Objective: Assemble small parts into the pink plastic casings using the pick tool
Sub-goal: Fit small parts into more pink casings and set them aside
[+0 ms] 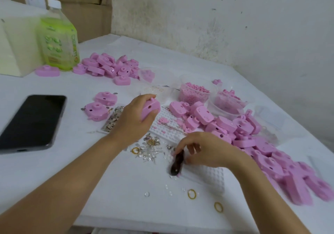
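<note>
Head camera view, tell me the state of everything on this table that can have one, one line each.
Left hand, grips a pink casing.
Right hand, pinches the pick tool.
Phone, lying flat, screen dark.
Bottle, upright, cap on.
Tub of small pink parts, open, nearly full.
</note>
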